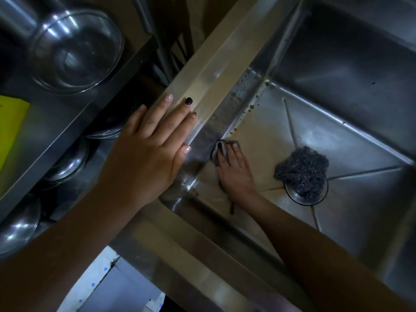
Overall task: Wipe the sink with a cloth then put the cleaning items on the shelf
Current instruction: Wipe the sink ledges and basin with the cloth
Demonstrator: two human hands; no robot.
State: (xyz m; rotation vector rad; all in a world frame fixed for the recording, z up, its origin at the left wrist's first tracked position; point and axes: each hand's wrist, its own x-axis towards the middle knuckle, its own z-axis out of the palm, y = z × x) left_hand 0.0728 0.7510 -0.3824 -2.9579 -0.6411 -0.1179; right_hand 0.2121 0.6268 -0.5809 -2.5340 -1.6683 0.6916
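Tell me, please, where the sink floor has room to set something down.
Bare floor: between the steel wool and the sink walls beyond it. Crowded: the left corner, where the right hand presses the cloth, and the rim under the left hand.

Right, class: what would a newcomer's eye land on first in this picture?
The left hand lies flat on the sink rim while the right hand presses a grey cloth into a bottom corner. A dark scouring pad sits over the drain, and brown stains dot the far corner.
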